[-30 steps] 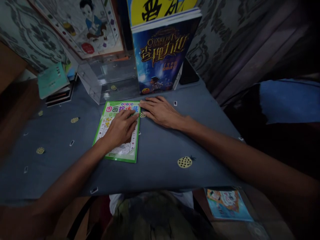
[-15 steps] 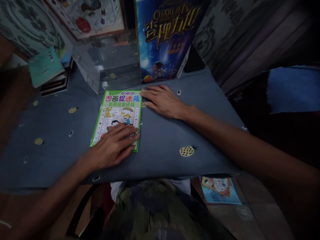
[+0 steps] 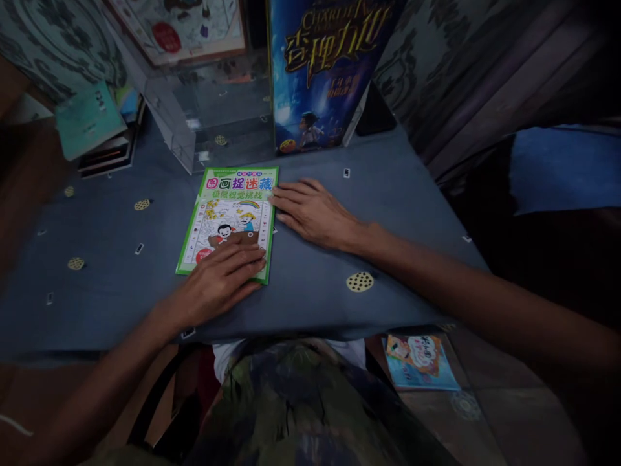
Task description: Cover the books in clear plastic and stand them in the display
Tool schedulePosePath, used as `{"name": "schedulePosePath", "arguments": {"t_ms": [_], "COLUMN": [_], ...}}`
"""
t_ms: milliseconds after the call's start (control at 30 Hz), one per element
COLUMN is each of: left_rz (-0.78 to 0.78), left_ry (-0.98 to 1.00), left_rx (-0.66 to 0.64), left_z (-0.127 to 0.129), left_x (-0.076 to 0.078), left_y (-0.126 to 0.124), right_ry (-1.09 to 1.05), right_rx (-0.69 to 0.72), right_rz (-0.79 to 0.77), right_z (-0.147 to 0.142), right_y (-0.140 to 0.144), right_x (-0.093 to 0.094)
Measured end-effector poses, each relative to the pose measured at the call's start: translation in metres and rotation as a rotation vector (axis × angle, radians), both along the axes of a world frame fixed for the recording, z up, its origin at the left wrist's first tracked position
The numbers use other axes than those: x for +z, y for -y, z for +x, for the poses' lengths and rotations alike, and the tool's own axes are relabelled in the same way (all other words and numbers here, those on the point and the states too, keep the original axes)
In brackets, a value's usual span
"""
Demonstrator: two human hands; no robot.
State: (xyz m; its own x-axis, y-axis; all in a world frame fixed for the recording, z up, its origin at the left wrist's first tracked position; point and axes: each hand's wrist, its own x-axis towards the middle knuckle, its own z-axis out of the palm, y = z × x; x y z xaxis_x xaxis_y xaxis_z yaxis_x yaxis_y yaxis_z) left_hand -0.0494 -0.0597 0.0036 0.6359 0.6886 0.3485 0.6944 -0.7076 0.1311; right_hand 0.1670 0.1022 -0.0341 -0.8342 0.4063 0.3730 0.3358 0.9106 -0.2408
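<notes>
Left hand lies flat, fingers spread narrow, on the green booklet's 6 o'clock edge; right hand rests flat at its 3 o'clock side, holding nothing.

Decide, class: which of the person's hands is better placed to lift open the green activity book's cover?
Probably the right hand: its fingertips touch the green activity book at its upper right edge. The left hand lies flat, pressing the lower cover down.

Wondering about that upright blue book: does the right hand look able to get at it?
Probably yes: the right hand lies flat on the cloth, with nothing between it and the blue book.
</notes>
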Motion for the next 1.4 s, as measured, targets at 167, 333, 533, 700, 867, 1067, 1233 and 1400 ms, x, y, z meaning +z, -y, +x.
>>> {"name": "schedulePosePath", "arguments": {"t_ms": [167, 333, 533, 700, 867, 1067, 1233, 1400], "left_rz": [0.074, 0.097, 0.110, 0.107, 0.158, 0.164, 0.124, 0.085], "left_ry": [-0.005, 0.028, 0.054, 0.023, -0.040, -0.037, 0.003, 0.021], "left_rx": [0.033, 0.015, 0.007, 0.007, -0.008, -0.014, -0.001, 0.001], "left_z": [0.003, 0.005, 0.005, 0.004, 0.004, 0.004, 0.005, 0.004], "left_x": [-0.002, -0.002, -0.002, -0.002, 0.000, 0.001, 0.000, -0.001], "left_y": [0.007, 0.009, 0.009, 0.009, 0.010, 0.008, 0.008, 0.009], "right_ry": [-0.074, -0.160, -0.224, -0.226, -0.210, -0.220, -0.235, -0.235], "right_rx": [0.123, 0.211, 0.288, 0.338, 0.343, 0.325, 0.331, 0.348], "right_rz": [-0.028, -0.156, -0.355, -0.472, -0.561, -0.597, -0.605, -0.589], "right_z": [0.009, 0.016, 0.019, 0.021, 0.022, 0.022, 0.022, 0.022], "right_y": [0.040, 0.067, 0.079, 0.080, 0.079, 0.079, 0.079, 0.079], "right_x": [0.005, 0.010, 0.015, 0.022, 0.025, 0.026, 0.025, 0.024]}}
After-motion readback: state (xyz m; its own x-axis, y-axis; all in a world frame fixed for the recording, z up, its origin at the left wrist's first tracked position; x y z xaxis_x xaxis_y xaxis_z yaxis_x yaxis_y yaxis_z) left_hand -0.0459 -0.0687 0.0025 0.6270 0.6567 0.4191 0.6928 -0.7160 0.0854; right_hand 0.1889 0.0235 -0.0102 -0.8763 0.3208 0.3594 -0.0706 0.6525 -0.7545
